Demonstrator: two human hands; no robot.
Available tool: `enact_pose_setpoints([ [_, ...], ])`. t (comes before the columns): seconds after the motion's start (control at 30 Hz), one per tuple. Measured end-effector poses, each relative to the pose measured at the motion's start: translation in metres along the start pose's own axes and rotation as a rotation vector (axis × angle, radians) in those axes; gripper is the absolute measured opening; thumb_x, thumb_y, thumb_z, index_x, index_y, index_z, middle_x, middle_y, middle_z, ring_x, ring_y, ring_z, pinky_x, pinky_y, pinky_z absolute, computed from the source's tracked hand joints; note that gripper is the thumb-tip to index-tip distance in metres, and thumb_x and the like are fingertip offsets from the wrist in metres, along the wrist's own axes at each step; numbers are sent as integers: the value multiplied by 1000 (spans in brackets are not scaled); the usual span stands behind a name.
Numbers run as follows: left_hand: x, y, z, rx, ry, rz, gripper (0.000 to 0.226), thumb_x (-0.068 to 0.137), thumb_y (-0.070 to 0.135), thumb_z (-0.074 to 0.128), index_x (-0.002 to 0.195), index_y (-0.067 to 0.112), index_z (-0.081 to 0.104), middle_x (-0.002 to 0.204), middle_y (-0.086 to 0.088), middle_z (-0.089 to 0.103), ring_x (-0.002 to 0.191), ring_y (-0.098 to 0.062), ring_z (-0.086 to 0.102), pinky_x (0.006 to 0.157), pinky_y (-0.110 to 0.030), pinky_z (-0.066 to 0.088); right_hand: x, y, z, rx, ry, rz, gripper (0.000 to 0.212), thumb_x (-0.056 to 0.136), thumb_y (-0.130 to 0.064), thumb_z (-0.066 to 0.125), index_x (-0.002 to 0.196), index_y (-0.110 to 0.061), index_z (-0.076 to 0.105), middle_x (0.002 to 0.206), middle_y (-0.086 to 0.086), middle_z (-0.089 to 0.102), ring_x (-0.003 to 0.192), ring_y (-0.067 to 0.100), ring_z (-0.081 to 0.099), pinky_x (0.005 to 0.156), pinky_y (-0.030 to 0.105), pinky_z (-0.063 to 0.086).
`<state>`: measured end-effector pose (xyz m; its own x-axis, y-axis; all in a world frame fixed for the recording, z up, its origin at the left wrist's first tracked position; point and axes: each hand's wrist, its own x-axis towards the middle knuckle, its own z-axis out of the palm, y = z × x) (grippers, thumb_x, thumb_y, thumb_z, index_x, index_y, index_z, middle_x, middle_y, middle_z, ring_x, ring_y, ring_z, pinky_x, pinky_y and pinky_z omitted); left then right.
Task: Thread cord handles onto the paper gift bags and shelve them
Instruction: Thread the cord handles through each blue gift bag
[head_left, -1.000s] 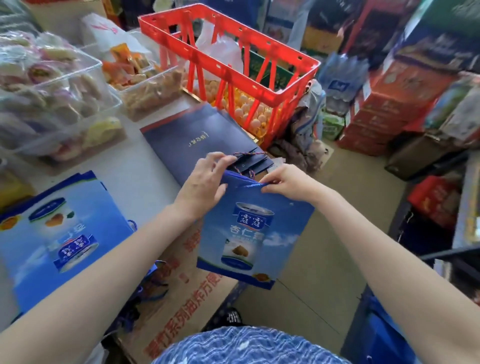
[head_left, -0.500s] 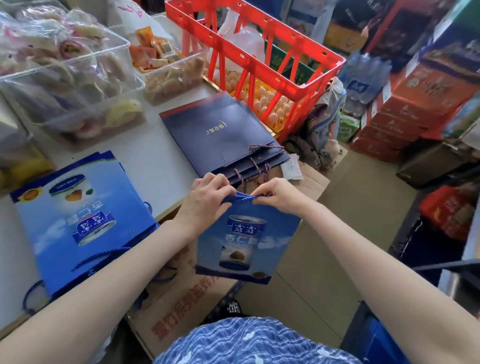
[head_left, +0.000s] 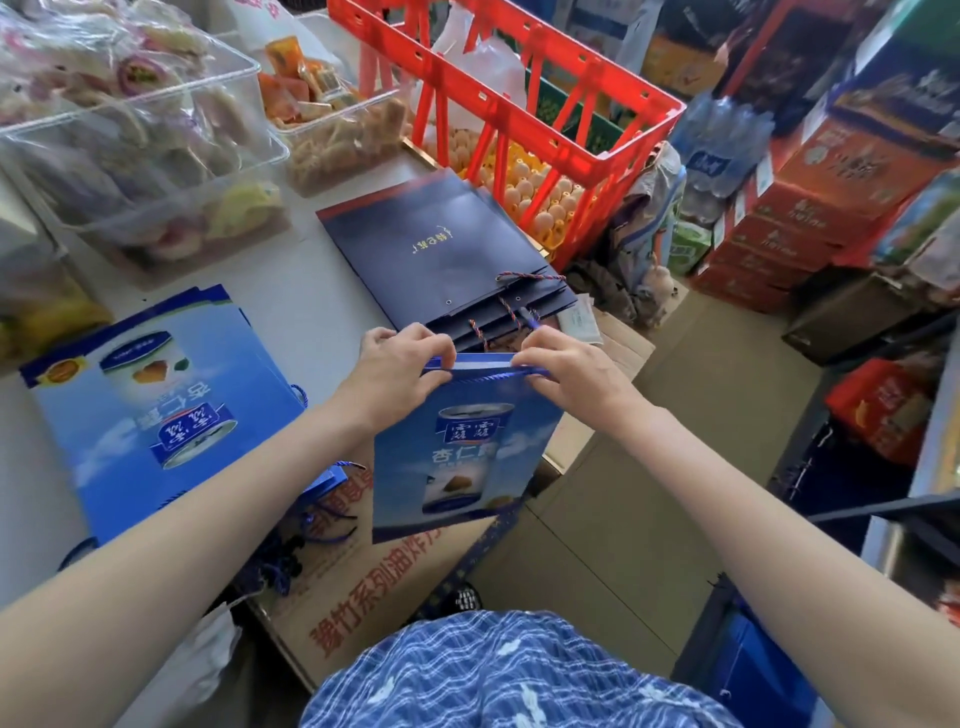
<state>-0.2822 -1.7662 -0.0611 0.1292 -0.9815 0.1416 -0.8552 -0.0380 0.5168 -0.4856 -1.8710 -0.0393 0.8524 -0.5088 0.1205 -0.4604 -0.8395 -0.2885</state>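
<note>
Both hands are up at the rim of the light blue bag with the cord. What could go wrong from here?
The blue cord lies stretched along the rim of the held bag, pinched by the left hand and right hand; a hard pull might tear the paper. The bag hangs in the air past the table edge, so a slip could drop it onto the cardboard box, near the loose cords.

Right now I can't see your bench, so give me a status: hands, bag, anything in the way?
Left hand and right hand both pinching top edge of the blue gift bag, blue cord along it. Bag held upright off the table. Navy bags just behind, not blocking.
</note>
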Motion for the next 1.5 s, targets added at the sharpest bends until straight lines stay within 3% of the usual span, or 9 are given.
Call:
enact_pose_setpoints([
  [0.37,-19,-7,2,222,-101,71,9,86,20,62,91,13,58,104,-5,67,108,-24,56,105,-36,15,-19,-5,2,87,-250,246,31,89,-13,60,117,-26,66,107,3,67,93,18,45,82,38,44],
  [0.5,-21,10,0,316,-89,335,22,56,7,82,68,8,63,86,-10,61,77,-30,60,76,-38,44,-11,-24,11,106,-240,141,30,89,-6,58,115,-17,67,104,5,67,90,17,41,79,28,37],
  [0.63,-25,28,3,83,-80,176,13,88,18,60,96,9,64,95,-8,59,81,-27,58,70,-35,45,-4,-31,3,200,-86,60,35,82,3,63,113,-13,68,92,6,68,75,5,42,69,16,33],
  [0.73,-26,20,-3,39,-65,28,8,93,19,51,97,12,53,90,-8,64,79,-30,58,71,-35,42,-4,-28,-2,318,241,120,36,80,4,63,114,-6,65,96,6,63,76,-3,51,72,7,40],
  [0.83,-23,12,-14,-18,-143,-35,24,94,13,47,118,15,49,106,-11,66,95,-34,60,82,-39,46,-5,-17,-6,196,491,186,17,81,-9,64,94,-3,74,91,12,61,85,15,54,76,19,43],
  [0.97,-14,14,-26,-32,-171,-85,43,96,9,39,136,24,42,114,-16,62,84,-27,52,79,-33,41,-12,-7,-10,-149,403,194,15,79,-19,66,84,-7,75,72,14,57,70,33,55,63,34,44],
  [1.17,-19,31,-29,-113,-62,-36,37,94,5,40,126,19,51,102,-11,65,76,-24,52,77,-36,44,-6,-22,-19,452,392,493,15,87,-8,56,87,-9,72,79,8,70,70,25,65,73,47,55],
  [1.33,-23,40,-32,-121,39,21,29,92,7,44,116,19,55,98,-6,67,84,-29,61,75,-40,49,-14,-44,-23,1160,420,572,24,82,-11,47,79,-9,71,88,6,70,85,21,61,83,36,50],
  [1.5,-28,48,-30,79,186,205,33,86,9,61,117,20,63,97,-4,72,76,-27,68,65,-36,54,-15,-43,-24,1045,582,590,13,94,-4,52,92,-10,64,75,-1,72,71,13,67,71,28,55],
])
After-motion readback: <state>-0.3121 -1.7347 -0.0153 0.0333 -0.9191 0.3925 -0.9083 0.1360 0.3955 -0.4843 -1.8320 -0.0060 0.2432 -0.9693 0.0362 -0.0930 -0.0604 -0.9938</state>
